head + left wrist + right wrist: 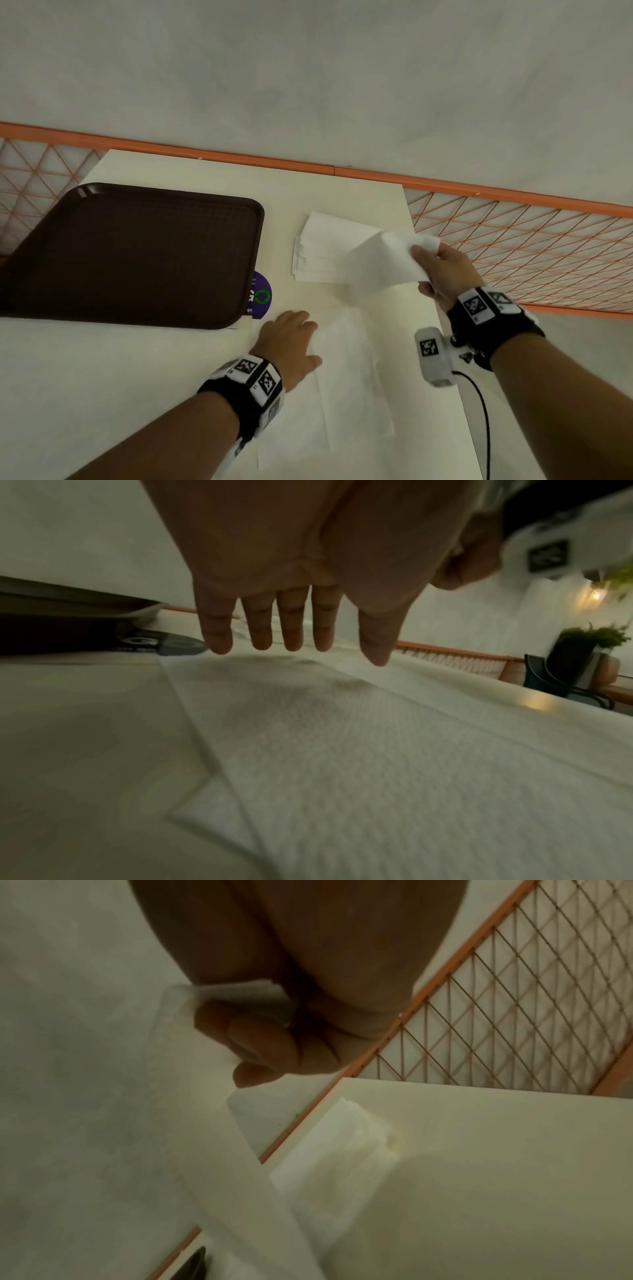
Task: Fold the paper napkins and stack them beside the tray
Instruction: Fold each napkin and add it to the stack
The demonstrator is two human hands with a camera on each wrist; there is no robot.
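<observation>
White paper lies nearest the person: unfolded napkins [349, 383] spread flat on the cream table [137, 394], their long axis running away from the body, one overlapping another. The left hand [291, 339] rests over their far left edge with straight, slightly spread fingers [291, 631] gripping nothing; whether the tips actually press the paper is not clear from the left wrist view. Further out and to the right, the right hand [442, 270] holds a folded napkin [383, 263] in the air, thumb and curled fingers [253, 1039] pinching its right end so the sheet hangs out leftward from the grip. Just beyond and below it sits the stack of folded napkins [318, 250], beside the brown tray [130, 253]. The stack lies left of and slightly beyond the right hand's grip, so placing likely needs a short move leftward and down, and the right hand is clearly the nearer one. A purple sticker [260, 296] peeks from under the tray's corner.
</observation>
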